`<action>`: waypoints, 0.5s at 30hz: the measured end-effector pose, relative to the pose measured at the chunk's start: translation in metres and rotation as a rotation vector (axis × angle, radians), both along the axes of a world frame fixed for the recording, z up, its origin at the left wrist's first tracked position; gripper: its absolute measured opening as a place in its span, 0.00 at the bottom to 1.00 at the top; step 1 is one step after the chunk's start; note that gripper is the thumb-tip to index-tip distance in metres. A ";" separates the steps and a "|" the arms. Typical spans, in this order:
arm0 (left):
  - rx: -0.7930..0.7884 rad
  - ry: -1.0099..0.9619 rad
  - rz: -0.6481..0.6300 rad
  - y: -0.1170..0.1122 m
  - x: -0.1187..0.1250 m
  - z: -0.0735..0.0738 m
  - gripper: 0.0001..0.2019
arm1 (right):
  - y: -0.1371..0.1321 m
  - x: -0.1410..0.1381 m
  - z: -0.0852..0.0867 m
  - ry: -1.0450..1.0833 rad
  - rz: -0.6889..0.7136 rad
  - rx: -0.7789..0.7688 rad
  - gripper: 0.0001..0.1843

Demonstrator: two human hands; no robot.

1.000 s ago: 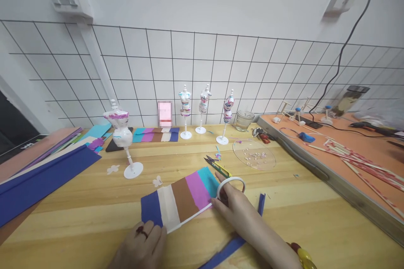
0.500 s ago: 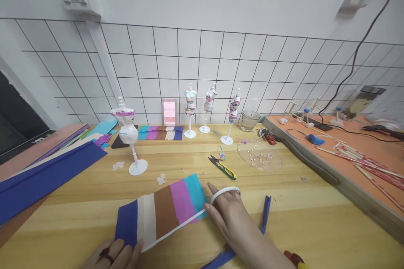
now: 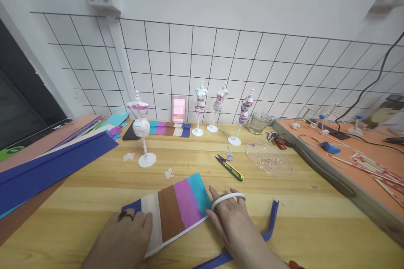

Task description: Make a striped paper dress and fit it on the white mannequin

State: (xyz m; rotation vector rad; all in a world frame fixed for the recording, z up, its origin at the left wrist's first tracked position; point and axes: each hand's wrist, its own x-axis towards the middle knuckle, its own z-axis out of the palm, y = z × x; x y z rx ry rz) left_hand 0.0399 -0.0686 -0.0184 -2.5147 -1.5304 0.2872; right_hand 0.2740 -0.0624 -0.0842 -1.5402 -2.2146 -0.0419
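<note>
A striped strip of crêpe paper [image 3: 170, 208] in blue, cream, brown, purple and turquoise lies aslant on the wooden table. Along its near edge runs a narrow white tape [image 3: 186, 230], which leads to a thin roll of tape [image 3: 229, 196]. My right hand [image 3: 235, 222] holds this roll, its ring looped over the fingers, at the turquoise end. My left hand [image 3: 123, 235], with a dark ring on one finger, lies on the blue and cream end, fingers stretched over the paper; their tips press down near the cream stripe. A loose blue paper strip [image 3: 274, 216] lies beside my right forearm.
Yellow-green thread snips [image 3: 232, 168] lie beyond the paper, near a clear plate of small beads [image 3: 268, 160]. Several painted mannequins, one a white mannequin [image 3: 142, 126], stand behind. Coloured paper sheets [image 3: 63, 168] are stacked left. An orange-topped surface [image 3: 341, 147] borders the right.
My left hand has moved forward and right, from the paper's near corner onto its blue and cream stripes. The right hand stays by the turquoise end with the tape. The view has shifted slightly left.
</note>
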 end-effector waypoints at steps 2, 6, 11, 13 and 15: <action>-0.072 -0.092 -0.050 0.005 0.017 -0.001 0.09 | 0.000 0.001 0.000 -0.006 0.010 0.007 0.20; -0.167 -0.220 -0.156 0.021 0.047 -0.023 0.12 | -0.001 0.002 0.002 -0.022 0.032 0.013 0.20; 0.031 -0.330 -0.333 0.037 0.058 -0.062 0.09 | -0.001 0.003 0.003 -0.024 0.055 0.014 0.20; 0.096 -0.369 -0.405 0.040 0.056 -0.071 0.07 | 0.000 0.004 0.001 -0.029 0.050 0.013 0.20; 0.145 -0.424 -0.459 0.042 0.055 -0.075 0.06 | 0.001 0.006 -0.001 -0.036 0.044 0.019 0.20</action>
